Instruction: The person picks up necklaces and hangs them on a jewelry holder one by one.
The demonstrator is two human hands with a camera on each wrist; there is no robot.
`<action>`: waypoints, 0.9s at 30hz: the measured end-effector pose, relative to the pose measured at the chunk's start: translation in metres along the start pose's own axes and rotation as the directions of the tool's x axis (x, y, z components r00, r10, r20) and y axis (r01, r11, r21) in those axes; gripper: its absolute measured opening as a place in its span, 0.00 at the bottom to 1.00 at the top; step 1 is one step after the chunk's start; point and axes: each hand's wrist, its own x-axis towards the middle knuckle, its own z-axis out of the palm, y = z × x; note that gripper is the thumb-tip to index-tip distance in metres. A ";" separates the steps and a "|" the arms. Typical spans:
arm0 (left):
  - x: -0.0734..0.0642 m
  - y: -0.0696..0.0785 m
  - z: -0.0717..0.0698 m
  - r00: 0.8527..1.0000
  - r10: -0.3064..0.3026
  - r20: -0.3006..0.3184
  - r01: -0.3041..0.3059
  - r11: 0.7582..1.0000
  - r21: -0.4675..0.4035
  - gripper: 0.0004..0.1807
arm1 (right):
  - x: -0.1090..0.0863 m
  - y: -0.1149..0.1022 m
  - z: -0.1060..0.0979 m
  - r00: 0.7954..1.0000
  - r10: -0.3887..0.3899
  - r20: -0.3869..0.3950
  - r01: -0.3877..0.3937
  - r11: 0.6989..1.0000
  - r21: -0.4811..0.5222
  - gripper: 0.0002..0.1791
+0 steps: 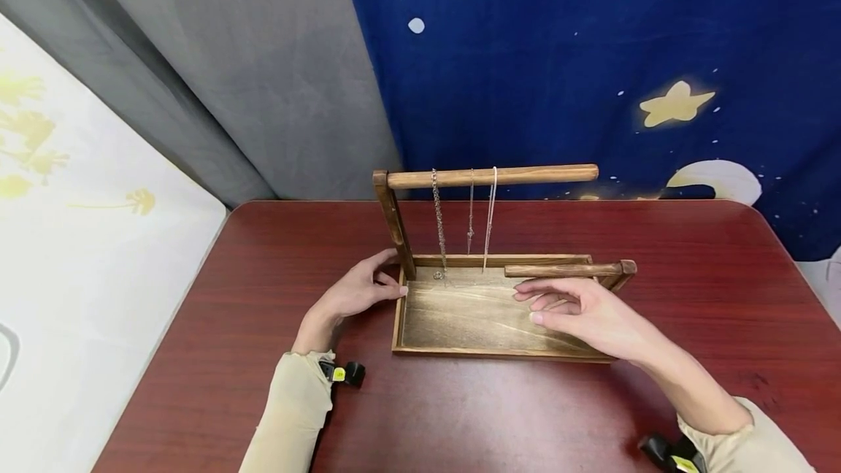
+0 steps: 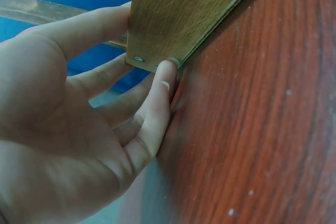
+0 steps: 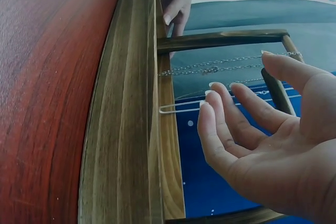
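Note:
A wooden jewelry stand [image 1: 493,351] with a tray base stands on the table. Its tall bar [image 1: 545,174] carries a thick chain necklace [image 1: 439,217], a thin necklace [image 1: 471,210] and a pale smooth necklace [image 1: 490,217]. At the tray's left end my left hand [image 1: 358,289] holds the wall beside the upright post; the left wrist view shows fingers against the end panel [image 2: 173,19]. My right hand [image 1: 585,309] hovers above the tray's right part, close to the lower bar [image 1: 558,270]. Its fingers are loosely bent, with nothing between them in the right wrist view.
The stand sits on a reddish-brown table [image 1: 460,414]. Behind it hang a grey curtain [image 1: 243,57] and a blue curtain [image 1: 525,57] with stars and a moon. A white printed surface [image 1: 79,239] borders the table at the left.

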 end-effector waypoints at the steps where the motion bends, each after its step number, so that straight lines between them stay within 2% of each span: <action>1: -0.002 0.004 0.000 1.000 -0.005 0.002 0.005 1.000 0.002 0.44 | 0.001 0.001 0.000 1.000 0.006 -0.004 -0.006 1.000 0.000 0.19; 6: -0.003 0.005 0.001 1.000 -0.009 0.002 0.009 1.000 0.002 0.44 | 0.004 0.004 0.001 0.999 0.028 -0.023 -0.029 0.999 -0.029 0.19; 11: 0.000 0.001 0.000 1.000 0.001 -0.002 -0.001 1.000 0.000 0.44 | 0.007 0.007 0.001 0.997 0.046 -0.061 -0.053 0.992 -0.115 0.18; 20: 0.002 -0.001 0.001 0.999 0.031 -0.007 -0.031 0.999 -0.024 0.42 | 0.011 0.011 0.001 0.984 0.131 -0.122 -0.157 0.956 -0.247 0.18; 23: 0.002 -0.001 0.001 0.999 0.032 -0.009 -0.033 0.999 -0.021 0.42 | 0.013 0.010 0.002 0.972 0.177 -0.157 -0.218 0.930 -0.295 0.19; 27: 0.001 -0.001 0.001 0.999 0.034 -0.010 -0.034 0.999 -0.010 0.42 | 0.015 0.008 0.001 0.944 0.275 -0.183 -0.324 0.879 -0.351 0.21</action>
